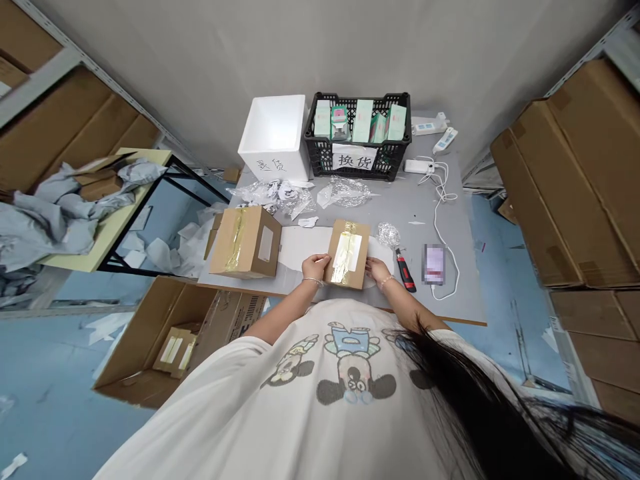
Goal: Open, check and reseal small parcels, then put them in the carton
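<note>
Small taped cardboard box (347,255) lying between the hands, left hand (314,269) and right hand (379,271) both closed on its opposite edges, on a white sheet (300,245) atop the grey worktop (465,287); second taped carton (245,241) just left, red-handled utility knife (405,271) just right.

The left hand (316,268) and the right hand (379,271) are held low in front of the body, roughly level, with a gap kept between them. The left forearm (283,317) is extended from the near left and the right forearm (413,310) from the near right, both angled inward. The fingers (323,261) are kept close together. A thin bangle (313,282) is worn on the left wrist, and a similar one (386,281) on the right.
</note>
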Demonstrator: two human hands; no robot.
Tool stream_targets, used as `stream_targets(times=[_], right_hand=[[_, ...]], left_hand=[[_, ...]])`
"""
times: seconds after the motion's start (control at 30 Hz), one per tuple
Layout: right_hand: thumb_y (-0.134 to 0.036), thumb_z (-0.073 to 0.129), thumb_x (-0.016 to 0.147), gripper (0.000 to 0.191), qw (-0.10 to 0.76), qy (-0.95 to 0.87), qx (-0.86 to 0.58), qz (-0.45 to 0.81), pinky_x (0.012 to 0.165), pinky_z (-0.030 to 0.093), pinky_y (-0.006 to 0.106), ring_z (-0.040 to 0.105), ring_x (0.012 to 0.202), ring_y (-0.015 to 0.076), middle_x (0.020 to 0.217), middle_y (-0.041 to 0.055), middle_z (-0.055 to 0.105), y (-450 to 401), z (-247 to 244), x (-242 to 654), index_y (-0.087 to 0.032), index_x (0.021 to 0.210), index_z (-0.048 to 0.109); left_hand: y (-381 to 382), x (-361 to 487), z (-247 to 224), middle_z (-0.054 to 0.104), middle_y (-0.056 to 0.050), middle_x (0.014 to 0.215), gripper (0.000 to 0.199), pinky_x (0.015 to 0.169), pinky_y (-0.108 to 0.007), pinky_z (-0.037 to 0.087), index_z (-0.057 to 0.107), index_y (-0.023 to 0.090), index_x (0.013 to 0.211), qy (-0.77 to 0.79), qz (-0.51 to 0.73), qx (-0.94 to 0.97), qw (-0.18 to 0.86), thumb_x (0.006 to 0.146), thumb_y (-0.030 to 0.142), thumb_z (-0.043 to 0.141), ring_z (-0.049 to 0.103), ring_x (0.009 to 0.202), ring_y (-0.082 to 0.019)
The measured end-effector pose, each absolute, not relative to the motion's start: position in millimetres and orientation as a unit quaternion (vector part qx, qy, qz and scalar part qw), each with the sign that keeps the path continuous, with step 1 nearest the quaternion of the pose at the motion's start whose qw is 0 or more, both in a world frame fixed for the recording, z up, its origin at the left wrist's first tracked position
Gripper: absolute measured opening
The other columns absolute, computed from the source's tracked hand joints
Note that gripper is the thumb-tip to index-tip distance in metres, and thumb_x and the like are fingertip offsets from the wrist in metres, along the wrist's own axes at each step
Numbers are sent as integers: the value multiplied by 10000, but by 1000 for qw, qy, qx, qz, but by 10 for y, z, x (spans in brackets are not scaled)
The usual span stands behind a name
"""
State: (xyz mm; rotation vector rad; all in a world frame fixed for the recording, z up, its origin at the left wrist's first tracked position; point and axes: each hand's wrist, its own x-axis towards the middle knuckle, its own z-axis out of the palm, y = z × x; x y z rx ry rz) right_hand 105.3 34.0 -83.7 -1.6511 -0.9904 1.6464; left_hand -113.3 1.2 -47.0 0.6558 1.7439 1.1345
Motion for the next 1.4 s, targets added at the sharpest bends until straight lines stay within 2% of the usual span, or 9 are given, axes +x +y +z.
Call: stream_targets(times=[0.1, 0.3, 0.43, 0.57, 0.7, 0.9, 1.1, 1.27, 1.4], right_hand=[[-304, 497, 833, 397, 303, -307, -666, 609, 881, 486, 350, 640, 991, 226, 1058, 113, 698, 343, -702, 1036, -139, 1176, 608], [-402, 520, 824, 397, 339, -369, -617, 607, 974, 455, 386, 600, 1133, 223, 1229, 93, 656, 310, -632, 893, -197, 1151, 615], [-494, 496, 855, 438, 354, -384, -615, 591, 970, 463, 394, 601, 1138, 232, 1229, 85, 659, 307, -662, 867, -223, 1181, 604], [-475, 517, 864, 490, 347, -396, -590, 612, 937, 491, 398, 639, 1060, 220, 1199, 55, 674, 342, -618, 834, -267, 1307, 521], [-473, 526, 872, 468, 352, -413, -563, 624, 924, 508, 397, 652, 1019, 216, 1154, 54, 688, 387, -500, 806, -258, 1288, 526], [-466, 592, 846, 447, 381, -492, -535, 572, 1001, 467, 421, 593, 1139, 237, 1267, 90, 616, 405, -217, 941, -227, 1218, 525], [-301, 823, 605, 943, 419, -540, -550, 480, 1055, 434, 478, 510, 1237, 302, 1398, 140, 454, 248, -249, 1131, -236, 1420, 351], [-266, 756, 676, 816, 376, -607, -559, 422, 1096, 399, 499, 372, 1349, 326, 1400, 157, 397, 29, -526, 1201, -211, 1404, 393], [-314, 731, 717, 823, 371, -635, -538, 412, 1155, 313, 500, 270, 1415, 312, 1470, 166, 325, -195, -626, 1141, -188, 1431, 341]], left_hand=[[45, -1272, -505, 721, -97, 994, 241, 816, -362, 556, 696, 168, 877, 680, 478, 202, 517, 728, 355, 726, 686, 899, -220], [126, -1407, -656, 702, -111, 1099, 222, 731, -279, 562, 669, 173, 905, 666, 441, 118, 590, 732, 309, 701, 691, 888, -180], [165, -1385, -680, 698, -109, 1122, 238, 685, -256, 552, 672, 176, 929, 656, 419, 134, 613, 761, 340, 635, 687, 887, -179], [209, -1320, -587, 713, -92, 1085, 303, 693, -271, 544, 690, 190, 970, 648, 395, 168, 629, 782, 408, 596, 684, 892, -199], [242, -1207, -444, 728, -75, 1020, 340, 750, -311, 530, 682, 208, 1003, 654, 366, 259, 609, 806, 464, 580, 669, 927, -234], [174, -1072, -245, 681, -80, 1130, 310, 875, -328, 487, 629, 200, 1026, 669, 418, 333, 516, 859, 450, 556, 604, 1069, -244], [69, -1030, -240, 592, -33, 1303, 285, 896, -296, 487, 560, 253, 1067, 561, 469, 378, 568, 905, 480, 501, 557, 1155, -175], [-71, -1043, -414, 598, -45, 1286, 312, 909, -308, 479, 515, 222, 863, 527, 470, 349, 616, 897, 531, 493, 574, 1151, -171], [-210, -1084, -494, 604, -55, 1261, 359, 864, -314, 497, 544, 249, 1011, 566, 461, 315, 606, 903, 576, 441, 603, 1100, -181]])
